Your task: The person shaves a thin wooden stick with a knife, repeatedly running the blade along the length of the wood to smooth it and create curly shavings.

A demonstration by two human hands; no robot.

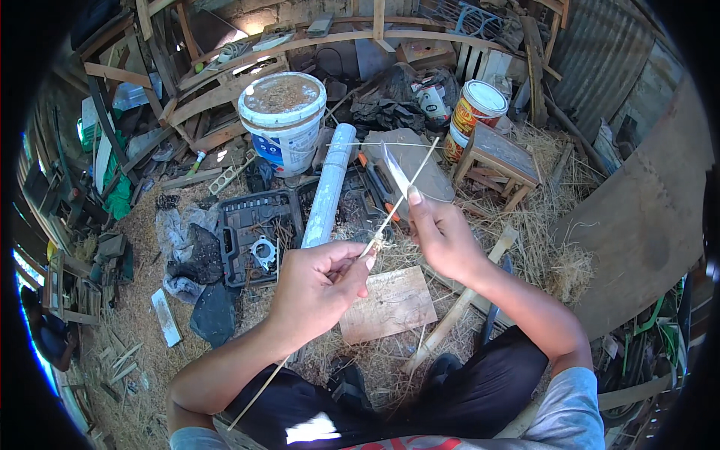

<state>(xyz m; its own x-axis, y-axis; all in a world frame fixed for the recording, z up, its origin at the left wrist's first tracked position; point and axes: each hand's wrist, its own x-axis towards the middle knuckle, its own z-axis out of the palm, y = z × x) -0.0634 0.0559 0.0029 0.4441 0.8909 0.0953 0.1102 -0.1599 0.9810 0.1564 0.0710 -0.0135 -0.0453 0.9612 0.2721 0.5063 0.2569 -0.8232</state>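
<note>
My left hand (319, 289) is closed around a long thin wooden stick (259, 394), which slants from low on the left up to the right past both hands. A small tuft of curled shavings (381, 243) clings to the stick just beyond my left fingers. Closed on a knife, my right hand (448, 238) has its thumb against the stick. The pale knife blade (394, 169) points up and away, crossing the stick by the thumb; the handle is hidden in the hand. Below lies a flat wooden board (388, 306) on the shaving-strewn ground.
A white bucket (281, 150), a pale tube (328, 191) and a dark tool case (225, 240) stand or lie ahead. Stacked tins (478, 109) and a small wooden stool (502, 154) are at the right. A wooden batten (457, 307) lies by my feet; a person (51, 326) appears at the left edge.
</note>
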